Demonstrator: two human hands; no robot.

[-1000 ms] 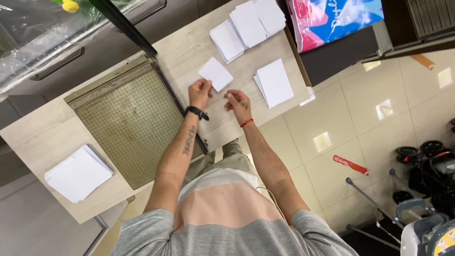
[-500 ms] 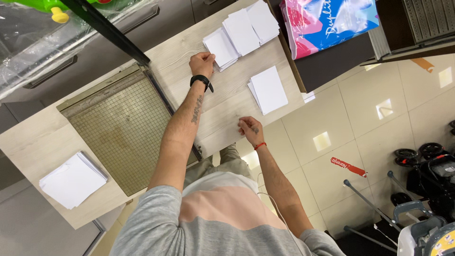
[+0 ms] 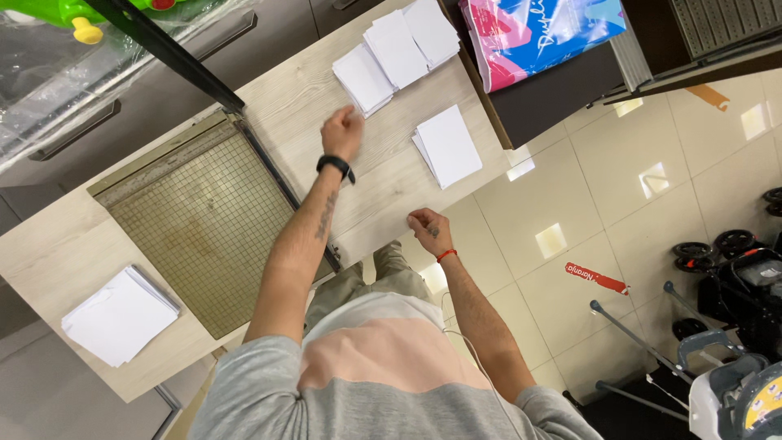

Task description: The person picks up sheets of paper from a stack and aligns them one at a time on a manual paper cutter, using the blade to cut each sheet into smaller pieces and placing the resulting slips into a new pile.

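Nothing is being held now: the left hand (image 3: pixel 342 130) is resting empty by the fan of small white paper cards (image 3: pixel 397 49). A moment ago it was reaching there with a card, so that card has joined the pile. To the right, the right hand (image 3: pixel 428 230) is lying loose on the wooden table's edge (image 3: pixel 383 187), below another white card stack (image 3: pixel 447 145).

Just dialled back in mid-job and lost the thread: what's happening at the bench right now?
A person stands at a light wooden bench with a gridded paper cutter. Their left hand is stretched out beside the fanned piles of white cut sheets, with nothing visibly in its grip. The right hand rests at the bench's near edge, empty. A separate small stack lies between the hands, and another white stack sits beyond the cutter.
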